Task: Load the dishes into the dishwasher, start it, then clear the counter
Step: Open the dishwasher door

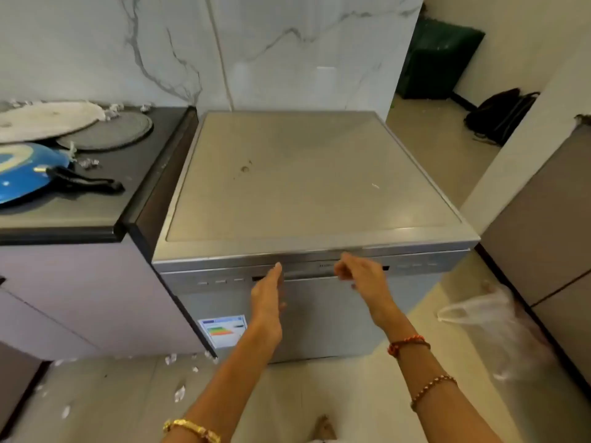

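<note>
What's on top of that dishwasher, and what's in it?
The dishwasher top carries only a small stain and a white speck. Its door is closed, so the inside is hidden.

White marble-veined wall [271, 52] behind. Pale tiled floor [425, 129], foil scraps [179, 393] scattered. Black bag [499, 115] against far wall.

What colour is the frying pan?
Blue, with a black handle. The pan shows in the head view.

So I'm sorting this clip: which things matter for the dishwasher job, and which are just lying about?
Job:
dishwasher
blue pan
white plate
grey round tray
counter
left hand
right hand

Lying about:
plastic bag
black backpack
</note>
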